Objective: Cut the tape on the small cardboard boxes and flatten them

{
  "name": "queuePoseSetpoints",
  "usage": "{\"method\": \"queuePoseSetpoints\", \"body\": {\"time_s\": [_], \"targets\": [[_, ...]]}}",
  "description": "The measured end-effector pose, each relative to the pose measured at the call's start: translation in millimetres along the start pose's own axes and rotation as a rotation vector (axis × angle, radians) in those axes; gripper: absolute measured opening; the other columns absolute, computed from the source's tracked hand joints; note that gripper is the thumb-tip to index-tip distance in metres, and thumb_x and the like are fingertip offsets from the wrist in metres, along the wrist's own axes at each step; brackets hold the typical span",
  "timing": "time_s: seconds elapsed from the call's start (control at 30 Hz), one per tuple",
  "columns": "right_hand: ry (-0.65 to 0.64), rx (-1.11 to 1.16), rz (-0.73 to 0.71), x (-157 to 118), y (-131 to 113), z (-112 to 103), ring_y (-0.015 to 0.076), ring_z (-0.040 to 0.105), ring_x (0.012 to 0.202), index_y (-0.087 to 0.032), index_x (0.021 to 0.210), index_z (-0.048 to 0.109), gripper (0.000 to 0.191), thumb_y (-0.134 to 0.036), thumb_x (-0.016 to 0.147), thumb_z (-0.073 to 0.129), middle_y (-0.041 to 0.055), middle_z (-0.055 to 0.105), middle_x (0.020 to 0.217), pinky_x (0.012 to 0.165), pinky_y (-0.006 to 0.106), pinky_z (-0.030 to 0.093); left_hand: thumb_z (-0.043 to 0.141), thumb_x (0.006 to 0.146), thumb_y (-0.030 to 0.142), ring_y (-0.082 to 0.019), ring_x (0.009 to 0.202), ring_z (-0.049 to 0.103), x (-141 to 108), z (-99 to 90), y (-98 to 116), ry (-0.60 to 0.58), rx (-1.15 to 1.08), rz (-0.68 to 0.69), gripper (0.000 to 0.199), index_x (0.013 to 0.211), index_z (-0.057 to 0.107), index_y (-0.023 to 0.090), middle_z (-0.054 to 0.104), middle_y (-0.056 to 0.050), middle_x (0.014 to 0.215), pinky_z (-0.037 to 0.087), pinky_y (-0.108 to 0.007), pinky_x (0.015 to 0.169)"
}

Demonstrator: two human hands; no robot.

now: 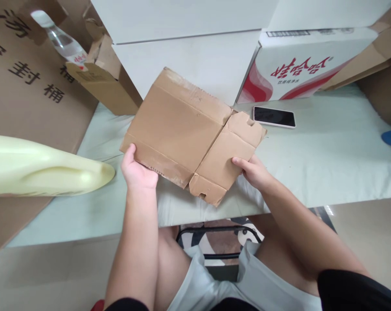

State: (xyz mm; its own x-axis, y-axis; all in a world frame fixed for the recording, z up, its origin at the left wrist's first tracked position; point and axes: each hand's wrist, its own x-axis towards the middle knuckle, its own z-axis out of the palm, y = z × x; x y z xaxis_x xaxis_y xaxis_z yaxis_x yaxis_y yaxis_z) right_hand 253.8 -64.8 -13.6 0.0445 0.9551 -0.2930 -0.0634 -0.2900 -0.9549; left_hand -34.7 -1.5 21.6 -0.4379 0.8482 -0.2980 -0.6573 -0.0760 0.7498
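Note:
A flattened brown cardboard box [179, 125] is held up at a tilt over the pale green cloth, its creased panels and notched end flaps facing the camera. At its lower left corner my left hand [138, 170] grips it, thumb on top and the other fingers hidden beneath. My right hand [255, 170] pinches the smaller panel near its right edge, with the thumb on the upper face. Behind the cardboard stand white boxes [195, 60].
A phone [274, 117] lies on the green cloth [338, 147] at right, before a red-and-white carton [305, 65]. A clear bottle [64, 41] stands in an open brown box [117, 93]. A pale yellow object [52, 168] juts in from the left, before a large carton [30, 99].

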Motion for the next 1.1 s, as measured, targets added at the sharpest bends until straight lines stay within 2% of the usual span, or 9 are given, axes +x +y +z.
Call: {"method": "queuePoseSetpoints", "body": {"time_s": [0.3,0.4,0.53,0.7,0.8,0.87,0.93,1.0,1.1], "targets": [[0.000,-0.011,-0.009,0.8,-0.3,0.4,0.0222,0.068,0.079,-0.022,0.108,0.075,0.055,-0.061,0.069,0.084,0.0081,0.079,0.103,0.054,0.028,0.047,0.058,0.090,0.028,-0.026,0.129,0.070,0.8,-2.6,0.1,-0.027,0.034,0.012,0.024,0.106,0.073,0.017,0.080,-0.011,0.117,0.054,-0.036,0.114],[0.012,0.004,-0.023,2.1,-1.2,1.0,0.0180,0.062,0.066,-0.021,0.094,0.073,0.049,-0.060,0.067,0.085,0.0055,0.076,0.086,0.050,0.028,0.045,0.058,0.091,0.029,-0.025,0.130,0.070,3.3,-4.3,-0.1,-0.036,0.050,0.008,0.023,0.104,0.074,0.019,0.080,-0.010,0.118,0.056,-0.035,0.112],[0.015,0.038,-0.049,2.5,-2.2,3.8,0.0130,0.050,0.051,-0.023,0.075,0.063,0.040,-0.056,0.067,0.083,-0.0006,0.062,0.063,0.043,0.027,0.038,0.058,0.090,0.028,-0.025,0.132,0.070,4.1,-4.1,-0.2,-0.025,0.051,0.014,0.022,0.101,0.074,0.019,0.081,-0.010,0.119,0.057,-0.036,0.112],[0.132,0.072,-0.077,0.5,-5.1,8.8,0.0192,0.063,0.066,-0.023,0.091,0.069,0.030,-0.044,0.071,0.077,0.0009,0.069,0.074,0.057,0.030,0.050,0.063,0.086,0.026,-0.026,0.136,0.068,-1.3,-1.9,-2.1,-0.168,0.035,0.024,0.018,0.099,0.074,0.021,0.080,-0.008,0.124,0.056,-0.038,0.115],[0.197,0.038,-0.108,1.7,-3.6,7.2,0.0170,0.058,0.060,-0.024,0.083,0.066,0.029,-0.047,0.071,0.079,-0.0003,0.066,0.069,0.054,0.030,0.048,0.071,0.082,0.019,-0.026,0.137,0.068,-0.5,-3.0,-4.6,-0.191,0.056,0.064,0.016,0.098,0.073,0.022,0.080,-0.007,0.123,0.055,-0.038,0.118],[0.156,0.028,-0.112,2.4,-0.7,4.3,0.0141,0.049,0.052,-0.024,0.072,0.062,0.038,-0.056,0.071,0.082,-0.0020,0.059,0.059,0.047,0.029,0.041,0.074,0.081,0.016,-0.025,0.139,0.067,2.5,-4.9,-5.7,-0.162,0.070,0.079,0.018,0.098,0.071,0.022,0.080,-0.006,0.122,0.053,-0.038,0.119],[0.036,0.032,-0.095,2.1,2.5,1.6,0.0140,0.047,0.048,-0.025,0.068,0.059,0.050,-0.068,0.069,0.084,-0.0017,0.056,0.055,0.043,0.029,0.040,0.075,0.085,0.017,-0.024,0.141,0.065,5.2,-6.5,-5.7,-0.136,0.075,0.056,0.015,0.098,0.070,0.022,0.080,-0.007,0.123,0.053,-0.037,0.120],[-0.073,0.035,-0.069,0.9,4.5,0.2,0.0154,0.051,0.049,-0.025,0.073,0.063,0.054,-0.074,0.067,0.085,-0.0001,0.061,0.059,0.044,0.031,0.044,0.073,0.087,0.020,-0.024,0.142,0.064,5.3,-6.6,-4.8,-0.126,0.088,0.013,0.013,0.099,0.070,0.022,0.079,-0.007,0.124,0.053,-0.036,0.119],[-0.112,0.034,-0.043,-1.4,3.3,0.5,0.0143,0.050,0.047,-0.024,0.079,0.066,0.055,-0.074,0.068,0.087,0.0002,0.063,0.062,0.043,0.032,0.045,0.069,0.085,0.023,-0.025,0.135,0.067,0.6,-3.2,-1.9,-0.126,0.097,-0.009,0.015,0.100,0.071,0.023,0.079,-0.007,0.121,0.055,-0.035,0.112]]}}
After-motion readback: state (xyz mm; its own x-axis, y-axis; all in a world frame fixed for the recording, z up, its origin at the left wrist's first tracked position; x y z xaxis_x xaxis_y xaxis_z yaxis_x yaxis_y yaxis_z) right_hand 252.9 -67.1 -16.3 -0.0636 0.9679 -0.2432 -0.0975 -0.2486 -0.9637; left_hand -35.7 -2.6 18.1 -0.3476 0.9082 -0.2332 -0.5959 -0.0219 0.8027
